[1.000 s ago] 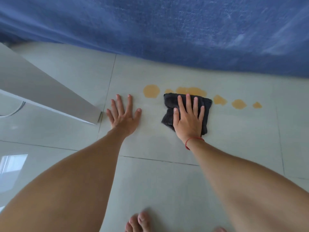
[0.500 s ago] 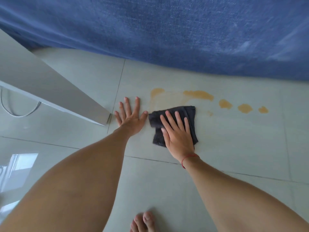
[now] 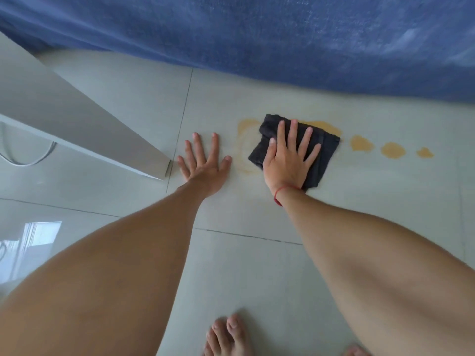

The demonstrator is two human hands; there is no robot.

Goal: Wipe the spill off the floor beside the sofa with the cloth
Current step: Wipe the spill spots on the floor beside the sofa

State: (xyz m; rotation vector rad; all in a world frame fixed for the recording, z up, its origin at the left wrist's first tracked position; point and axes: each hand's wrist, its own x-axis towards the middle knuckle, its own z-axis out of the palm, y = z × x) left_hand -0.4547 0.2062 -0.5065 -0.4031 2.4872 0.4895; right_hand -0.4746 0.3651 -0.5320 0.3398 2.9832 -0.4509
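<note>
Under the right hand (image 3: pixel 288 160), fingers spread flat, dark cloth (image 3: pixel 321 155) pressed onto orange spill (image 3: pixel 323 124) for broad contact. Left hand (image 3: pixel 203 167) open, palm on floor (image 3: pixel 257 265), likely bracing. Three drops (image 3: pixel 392 150) beyond cloth, beside sofa (image 3: pixel 257 29), unwiped.

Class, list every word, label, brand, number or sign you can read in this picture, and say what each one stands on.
None: no readable text anywhere. The dark cloth, blue sofa, floor tiles, white furniture panel and red wrist string all carry no lettering, label or number.
</note>
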